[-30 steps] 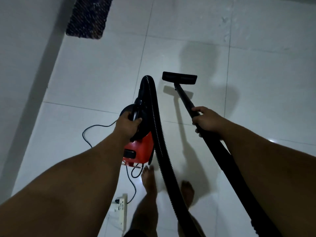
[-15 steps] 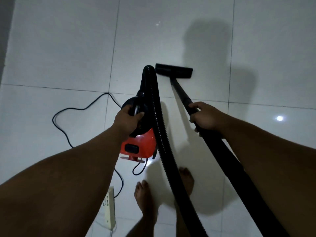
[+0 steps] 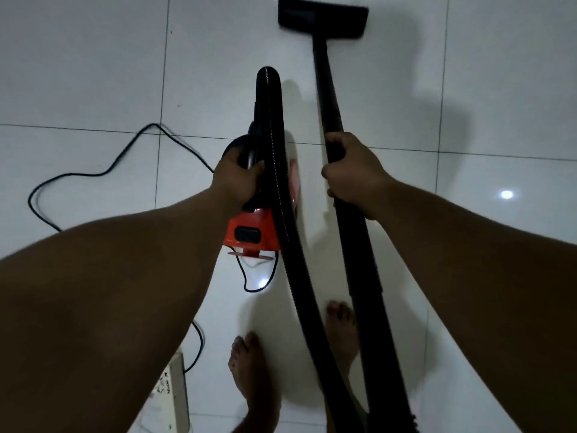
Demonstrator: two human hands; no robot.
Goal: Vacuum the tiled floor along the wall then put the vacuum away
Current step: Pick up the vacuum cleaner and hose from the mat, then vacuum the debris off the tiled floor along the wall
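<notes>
Bare forearms [image 3: 125, 276], no sleeves, bare feet [image 3: 253, 367]

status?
Left hand shut on vacuum handle. Right hand shut on wand. Head on tiles. Cord loose left.

Head view looks straight down at white tiled floor [image 3: 78, 73]; left hand [image 3: 239, 179] wrapped round black handle atop red vacuum body [image 3: 249, 234], held off the floor w/ shadow beneath; right hand [image 3: 354, 173] clenched round black wand [image 3: 327, 89], approx mid-length; wand runs up frame to flat black floor head [image 3: 323, 18] resting on a tile near top edge; ribbed black hose [image 3: 281, 182] arches up from vacuum front, then drops btwn the two arms; black power cord [image 3: 103, 173] snakes over tiles at left; white power strip [image 3: 176, 398] bottom left; two bare feet [image 3: 249, 364] below, hose passing btwn them.
</notes>
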